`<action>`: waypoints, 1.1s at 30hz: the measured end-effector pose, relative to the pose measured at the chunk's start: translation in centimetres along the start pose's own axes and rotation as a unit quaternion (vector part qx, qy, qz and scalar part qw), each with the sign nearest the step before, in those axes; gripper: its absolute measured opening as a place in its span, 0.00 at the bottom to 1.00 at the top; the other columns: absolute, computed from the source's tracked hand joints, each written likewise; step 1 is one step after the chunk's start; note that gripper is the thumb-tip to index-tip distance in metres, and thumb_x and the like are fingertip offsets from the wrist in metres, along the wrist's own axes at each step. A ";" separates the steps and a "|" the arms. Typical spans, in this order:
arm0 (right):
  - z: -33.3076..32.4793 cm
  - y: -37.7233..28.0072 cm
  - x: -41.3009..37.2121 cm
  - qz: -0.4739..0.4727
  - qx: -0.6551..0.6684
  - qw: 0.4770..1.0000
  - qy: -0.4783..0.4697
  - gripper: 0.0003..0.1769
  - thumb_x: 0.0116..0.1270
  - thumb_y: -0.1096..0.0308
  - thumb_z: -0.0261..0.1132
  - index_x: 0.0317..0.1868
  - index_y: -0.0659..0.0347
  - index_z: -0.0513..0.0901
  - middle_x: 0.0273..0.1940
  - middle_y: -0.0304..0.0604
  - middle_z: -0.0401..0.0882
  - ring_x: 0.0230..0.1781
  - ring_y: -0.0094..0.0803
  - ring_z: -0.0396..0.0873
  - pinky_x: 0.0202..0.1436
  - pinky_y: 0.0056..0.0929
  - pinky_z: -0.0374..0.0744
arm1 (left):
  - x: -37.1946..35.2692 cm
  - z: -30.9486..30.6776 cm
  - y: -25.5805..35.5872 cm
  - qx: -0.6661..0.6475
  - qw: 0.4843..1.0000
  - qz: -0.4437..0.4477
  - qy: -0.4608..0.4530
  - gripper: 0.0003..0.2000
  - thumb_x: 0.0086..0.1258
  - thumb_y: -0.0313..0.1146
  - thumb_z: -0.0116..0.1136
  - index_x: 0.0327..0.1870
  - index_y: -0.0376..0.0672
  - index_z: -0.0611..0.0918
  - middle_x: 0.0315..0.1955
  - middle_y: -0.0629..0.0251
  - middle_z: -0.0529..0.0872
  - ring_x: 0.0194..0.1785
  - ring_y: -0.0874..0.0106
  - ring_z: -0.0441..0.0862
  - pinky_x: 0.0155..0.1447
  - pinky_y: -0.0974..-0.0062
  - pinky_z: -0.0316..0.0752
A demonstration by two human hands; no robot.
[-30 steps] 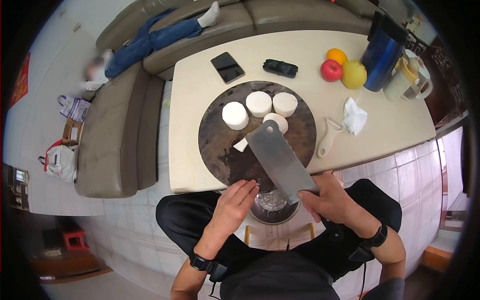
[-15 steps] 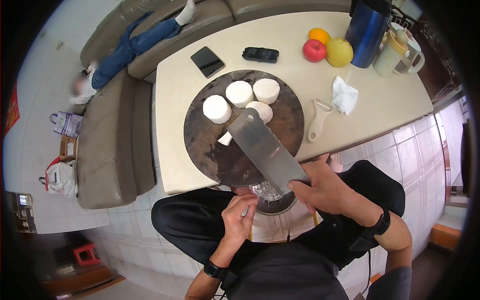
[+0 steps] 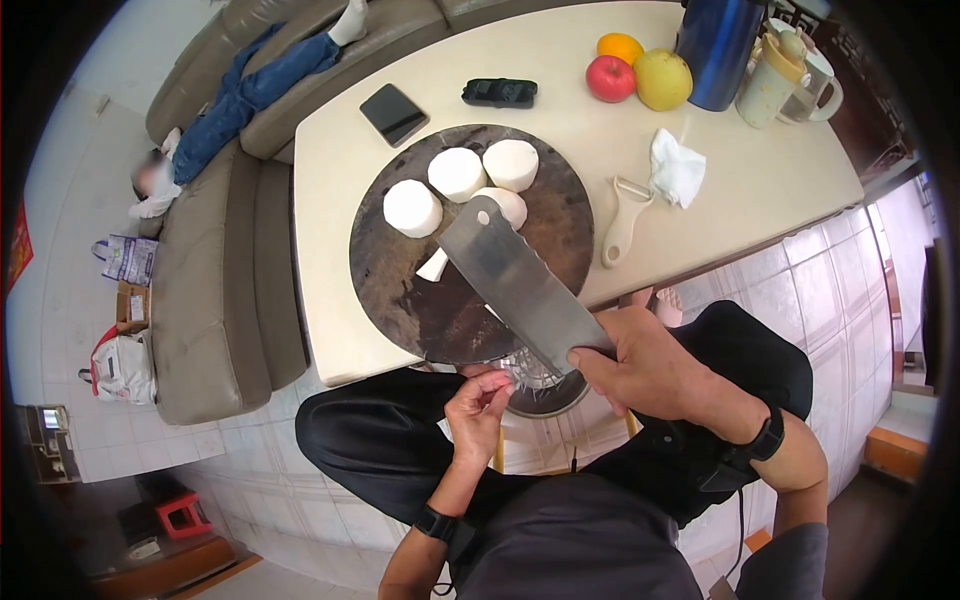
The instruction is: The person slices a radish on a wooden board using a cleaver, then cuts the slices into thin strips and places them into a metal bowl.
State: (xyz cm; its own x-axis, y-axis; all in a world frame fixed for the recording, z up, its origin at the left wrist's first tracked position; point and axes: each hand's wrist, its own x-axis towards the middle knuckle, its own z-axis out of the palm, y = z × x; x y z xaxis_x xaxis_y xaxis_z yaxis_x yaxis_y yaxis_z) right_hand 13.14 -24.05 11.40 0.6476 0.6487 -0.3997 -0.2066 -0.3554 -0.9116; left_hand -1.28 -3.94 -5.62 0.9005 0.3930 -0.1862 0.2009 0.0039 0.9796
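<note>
The right hand (image 3: pixel 645 362) is clenching a cleaver (image 3: pixel 520 285), its blade slanting over the round board's (image 3: pixel 560 230) near edge. Just off that edge, the left hand (image 3: pixel 478 410) is pinching its fingertips together, contents unclear. White chunks (image 3: pixel 412 208) are sitting toward the far edge.

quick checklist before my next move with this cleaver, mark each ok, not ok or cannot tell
1. Cleaver gripped in the right hand: ok
2. Left hand well away from the blade: cannot tell, its fingertips look close to the heel
3. Round board fully on the table: not ok, its near rim juts past the edge
4. White pieces clear of the blade: not ok, it partly covers one
5. Peeler off the board: ok
</note>
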 end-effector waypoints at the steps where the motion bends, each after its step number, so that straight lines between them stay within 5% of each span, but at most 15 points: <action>1: 0.0 0.1 0.0 0.001 0.001 1.000 0.000 0.11 0.67 0.71 0.57 0.31 0.73 0.73 0.18 0.45 0.73 0.13 0.27 0.75 0.19 0.29 0.74 | 0.0 0.1 -0.1 0.011 1.000 0.011 0.003 0.09 0.64 0.16 0.64 0.44 0.35 0.85 0.41 0.64 0.86 0.43 0.77 0.83 0.48 0.81 0.78; 4: -0.1 0.2 0.0 -0.014 -0.010 1.000 0.006 0.11 0.67 0.71 0.57 0.30 0.73 0.73 0.18 0.45 0.73 0.13 0.28 0.75 0.20 0.30 0.73 | 0.3 0.0 -0.4 0.024 0.999 0.023 0.000 0.10 0.63 0.16 0.64 0.45 0.35 0.84 0.44 0.64 0.84 0.45 0.77 0.82 0.48 0.81 0.79; 6: -0.1 0.0 -0.1 -0.015 0.005 1.000 0.003 0.11 0.69 0.71 0.58 0.28 0.68 0.73 0.18 0.34 0.72 0.14 0.19 0.72 0.18 0.22 0.70 | 0.3 0.0 -0.5 0.026 0.999 0.026 -0.004 0.11 0.63 0.15 0.65 0.45 0.34 0.83 0.45 0.64 0.83 0.45 0.78 0.82 0.48 0.81 0.79; 9: 0.0 0.0 -0.2 -0.015 -0.004 1.000 0.016 0.11 0.67 0.71 0.58 0.30 0.72 0.72 0.17 0.44 0.72 0.13 0.26 0.73 0.19 0.30 0.72 | 0.2 -0.2 0.1 0.008 1.000 0.010 0.012 0.10 0.63 0.16 0.64 0.44 0.34 0.84 0.43 0.64 0.83 0.43 0.77 0.83 0.47 0.81 0.79; 12: -0.1 -0.1 -0.2 -0.003 0.002 1.000 0.015 0.10 0.67 0.71 0.57 0.31 0.71 0.73 0.17 0.44 0.71 0.14 0.24 0.72 0.20 0.29 0.72 | -0.3 -0.3 2.7 0.081 0.996 0.036 0.010 0.07 0.65 0.18 0.64 0.43 0.33 0.83 0.39 0.64 0.86 0.43 0.77 0.82 0.49 0.79 0.79; 14: -0.1 -0.5 -0.3 -0.001 0.012 1.000 0.016 0.10 0.67 0.71 0.57 0.31 0.71 0.73 0.17 0.43 0.71 0.14 0.24 0.71 0.20 0.29 0.72 | -0.6 -0.3 5.0 0.202 0.963 0.179 0.010 0.07 0.64 0.18 0.65 0.42 0.33 0.84 0.38 0.60 0.86 0.41 0.74 0.83 0.46 0.79 0.78; 20: -0.2 0.1 -0.2 -0.018 0.011 1.000 0.011 0.11 0.70 0.69 0.58 0.31 0.69 0.74 0.20 0.34 0.72 0.15 0.18 0.72 0.18 0.21 0.71 | 0.5 -0.2 9.1 0.308 0.894 0.322 0.058 0.10 0.60 0.17 0.67 0.42 0.33 0.85 0.35 0.56 0.84 0.37 0.68 0.83 0.41 0.76 0.78; 27: -0.2 0.7 -0.2 -0.054 -0.015 0.998 0.021 0.10 0.71 0.70 0.58 0.32 0.69 0.74 0.20 0.34 0.72 0.15 0.18 0.72 0.18 0.21 0.71 | 2.4 -0.2 8.8 0.392 0.838 0.376 0.045 0.12 0.52 0.18 0.71 0.38 0.36 0.86 0.31 0.59 0.80 0.33 0.62 0.80 0.35 0.70 0.76; 33: -0.4 0.8 -0.4 -0.071 -0.029 0.997 0.031 0.09 0.70 0.72 0.58 0.32 0.70 0.74 0.19 0.34 0.72 0.15 0.18 0.72 0.19 0.22 0.70 | 1.5 -0.9 7.8 0.359 0.862 0.354 -0.048 0.11 0.53 0.18 0.68 0.38 0.36 0.85 0.35 0.59 0.84 0.38 0.60 0.82 0.40 0.68 0.77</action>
State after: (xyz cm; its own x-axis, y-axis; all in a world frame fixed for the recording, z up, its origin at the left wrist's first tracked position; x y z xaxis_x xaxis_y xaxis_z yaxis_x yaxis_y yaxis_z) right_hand 13.02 -24.88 10.93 0.7111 0.6534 -0.2596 -0.0688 -0.3029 -0.9506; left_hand 1.30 -2.44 1.80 0.9160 -0.0158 0.4008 -0.2575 -0.7893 0.5575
